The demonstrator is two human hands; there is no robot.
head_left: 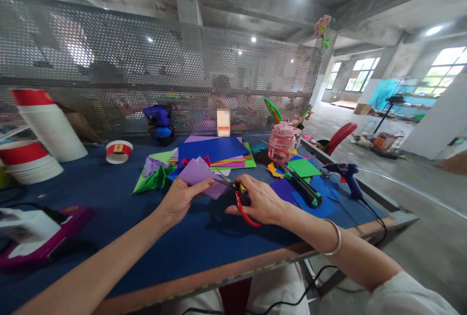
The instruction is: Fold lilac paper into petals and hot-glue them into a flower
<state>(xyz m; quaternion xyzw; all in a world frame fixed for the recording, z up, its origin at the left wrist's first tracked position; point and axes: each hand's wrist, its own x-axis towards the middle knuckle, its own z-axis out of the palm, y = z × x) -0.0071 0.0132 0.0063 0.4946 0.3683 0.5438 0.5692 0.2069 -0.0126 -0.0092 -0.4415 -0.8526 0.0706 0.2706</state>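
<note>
Between the thumb and fingers of my left hand (182, 197) is a sheet of light purple paper (199, 171), folded or creased and held above the table. My right hand (260, 199) grips a pair of scissors (241, 208) with red handles. The dark blades point left and reach the right edge of the purple paper; whether they are cutting into it I cannot tell. A small yellow piece shows by the scissors' pivot. Behind my hands lies a stack of coloured paper (213, 148), dark blue on top. Crumpled green paper (158, 177) rests left of it.
A green-and-black utility knife (304, 189), paper scraps (302, 167) and a blue glue gun (348, 179) lie at right, near a pink jar (281, 144). Stacked paper cups (54, 130) and a purple-and-white object (40, 237) are at left. A perforated metal screen (153, 62) stands behind the table.
</note>
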